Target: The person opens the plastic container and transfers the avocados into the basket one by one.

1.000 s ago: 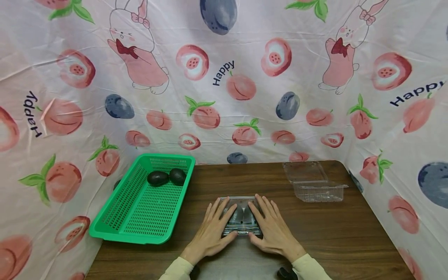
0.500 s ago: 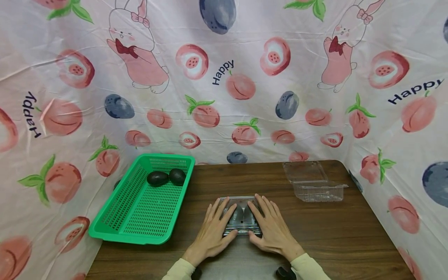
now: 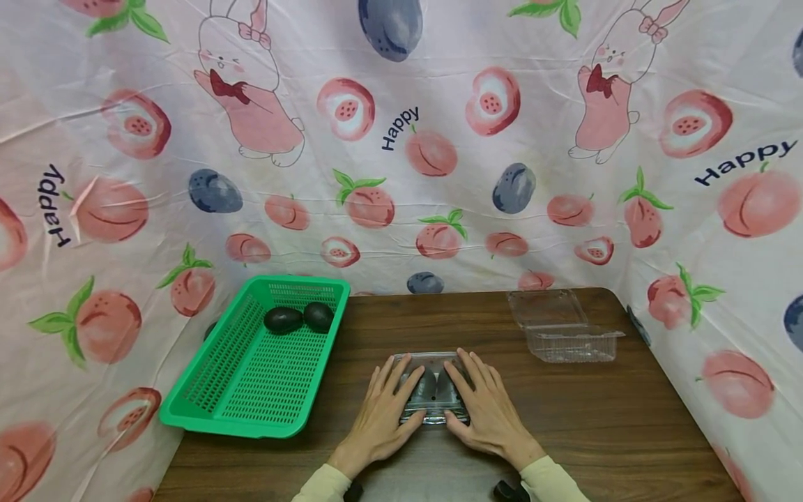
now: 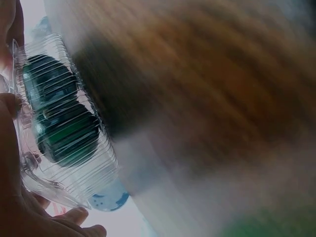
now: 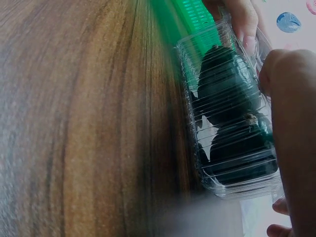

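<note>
A shut clear plastic clamshell box lies on the brown wooden table near its front edge, with two dark avocados inside. My left hand lies flat on the left half of the lid, fingers straight and spread. My right hand presses the right half the same way. Both thumbs lie along the box's front edge. In the left wrist view the ribbed box sits against my hand. The right wrist view shows the box beside my right hand.
A green slotted basket stands at the left of the table with two dark avocados at its far end. An open, empty clear clamshell sits at the back right. Fruit-print sheeting walls in the table on three sides.
</note>
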`<state>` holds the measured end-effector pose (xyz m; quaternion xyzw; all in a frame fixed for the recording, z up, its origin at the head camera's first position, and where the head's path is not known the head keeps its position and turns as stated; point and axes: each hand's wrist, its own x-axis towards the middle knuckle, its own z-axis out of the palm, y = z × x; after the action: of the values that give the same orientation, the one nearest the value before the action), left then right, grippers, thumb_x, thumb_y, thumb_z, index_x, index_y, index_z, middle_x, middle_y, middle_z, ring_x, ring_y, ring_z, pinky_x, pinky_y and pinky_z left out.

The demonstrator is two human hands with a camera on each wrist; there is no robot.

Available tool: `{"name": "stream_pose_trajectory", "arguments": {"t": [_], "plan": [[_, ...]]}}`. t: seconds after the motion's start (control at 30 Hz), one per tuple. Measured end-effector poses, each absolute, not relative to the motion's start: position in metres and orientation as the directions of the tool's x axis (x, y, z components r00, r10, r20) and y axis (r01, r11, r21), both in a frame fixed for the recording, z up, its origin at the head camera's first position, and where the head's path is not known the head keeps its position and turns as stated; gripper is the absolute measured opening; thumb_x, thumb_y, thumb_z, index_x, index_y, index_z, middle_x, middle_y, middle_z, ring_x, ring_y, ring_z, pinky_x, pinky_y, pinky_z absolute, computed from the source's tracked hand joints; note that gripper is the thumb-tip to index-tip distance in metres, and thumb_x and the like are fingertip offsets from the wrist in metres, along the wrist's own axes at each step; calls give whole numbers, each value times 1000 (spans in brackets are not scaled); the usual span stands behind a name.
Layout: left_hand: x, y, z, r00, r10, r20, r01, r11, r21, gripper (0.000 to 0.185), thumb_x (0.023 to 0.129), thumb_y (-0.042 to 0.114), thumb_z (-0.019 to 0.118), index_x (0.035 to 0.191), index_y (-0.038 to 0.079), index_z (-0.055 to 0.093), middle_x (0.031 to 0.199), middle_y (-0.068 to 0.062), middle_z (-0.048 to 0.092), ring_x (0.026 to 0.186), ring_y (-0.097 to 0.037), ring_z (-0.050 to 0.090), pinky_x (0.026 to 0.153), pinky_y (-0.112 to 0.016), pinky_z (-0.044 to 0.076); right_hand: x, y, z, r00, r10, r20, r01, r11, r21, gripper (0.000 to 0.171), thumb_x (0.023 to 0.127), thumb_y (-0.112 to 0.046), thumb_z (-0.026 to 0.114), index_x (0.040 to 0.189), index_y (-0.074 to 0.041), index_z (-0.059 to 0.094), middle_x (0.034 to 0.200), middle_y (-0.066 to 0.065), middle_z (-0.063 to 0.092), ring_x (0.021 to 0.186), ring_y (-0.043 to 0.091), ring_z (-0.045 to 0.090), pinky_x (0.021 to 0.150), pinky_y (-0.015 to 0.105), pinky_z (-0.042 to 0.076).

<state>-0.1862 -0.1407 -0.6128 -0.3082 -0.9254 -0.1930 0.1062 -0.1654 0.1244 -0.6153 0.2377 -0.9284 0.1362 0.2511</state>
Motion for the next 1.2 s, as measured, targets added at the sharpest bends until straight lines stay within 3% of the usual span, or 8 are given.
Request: {"name": "stream_pose_trajectory", "arguments": {"t": [0.8,1.2], "plan": [[-191,-141,-609,-750,551,365,635,755,164,72,110,52,70,171,20,50,180,-17,44,162,-52,47,129,-71,43,-166,128,-614,-783,-380,493,-527,826,-201,93,90,-45,84,170,-11,51,180,24,42,160,51,51,113,70,54],[-192,-139,-598,-783,535,318,607,768,203,64,112,48,65,168,19,54,177,-17,49,160,-51,50,131,-70,41,-168,130,-613,-785,-382,487,-527,825,-203,94,91,-44,83,172,-12,48,179,24,43,159,51,52,112,71,54]]}}
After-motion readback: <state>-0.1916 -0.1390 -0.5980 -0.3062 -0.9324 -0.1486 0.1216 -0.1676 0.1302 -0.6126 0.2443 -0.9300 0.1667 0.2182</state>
